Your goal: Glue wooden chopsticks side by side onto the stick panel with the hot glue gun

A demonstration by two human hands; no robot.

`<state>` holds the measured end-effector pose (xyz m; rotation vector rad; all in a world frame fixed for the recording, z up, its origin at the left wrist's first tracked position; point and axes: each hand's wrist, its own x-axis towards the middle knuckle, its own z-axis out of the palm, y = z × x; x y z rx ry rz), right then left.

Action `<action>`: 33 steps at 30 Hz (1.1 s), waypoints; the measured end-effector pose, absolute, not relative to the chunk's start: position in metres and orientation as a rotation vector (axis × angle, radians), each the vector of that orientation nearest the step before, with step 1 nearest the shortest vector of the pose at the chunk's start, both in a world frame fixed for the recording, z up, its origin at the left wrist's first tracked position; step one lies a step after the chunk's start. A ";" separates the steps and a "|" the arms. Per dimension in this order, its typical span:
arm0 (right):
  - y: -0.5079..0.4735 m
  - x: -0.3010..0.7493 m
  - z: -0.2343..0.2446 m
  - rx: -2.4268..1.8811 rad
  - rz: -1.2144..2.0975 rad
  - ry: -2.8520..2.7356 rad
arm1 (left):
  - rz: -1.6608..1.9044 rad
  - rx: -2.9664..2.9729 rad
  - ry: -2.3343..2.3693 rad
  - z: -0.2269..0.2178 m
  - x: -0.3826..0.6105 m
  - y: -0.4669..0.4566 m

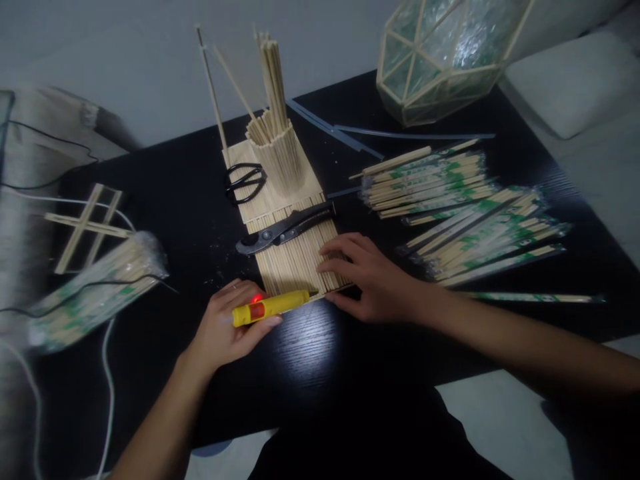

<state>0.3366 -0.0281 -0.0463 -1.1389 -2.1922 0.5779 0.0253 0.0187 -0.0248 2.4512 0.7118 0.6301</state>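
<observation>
My left hand (225,327) is closed around a yellow glue gun (275,307) with a red light; its dark nozzle points right, over the near edge of a flat mat of wooden sticks (287,263). At the mat's right near corner, my right hand (370,277) rests with bent, spread fingers on the sticks and the thumb by the edge. Black pruning shears (285,229) lie across the mat. Beyond them, a round holder of upright sticks (283,160) stands on a wooden base (310,180), with black-handled scissors (245,183) beside it.
Wrapped chopsticks (430,180) lie in piles on the right of the black table (200,400). Clear strips (410,133) and a faceted lantern-like frame (440,73) are at the back. On the left are a bag of chopsticks (105,287), a crossed-stick frame (90,230) and cables (107,380).
</observation>
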 end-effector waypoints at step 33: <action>-0.029 0.336 -0.049 -1.150 0.618 -2.158 | 0.607 2.490 0.704 -0.020 0.032 0.020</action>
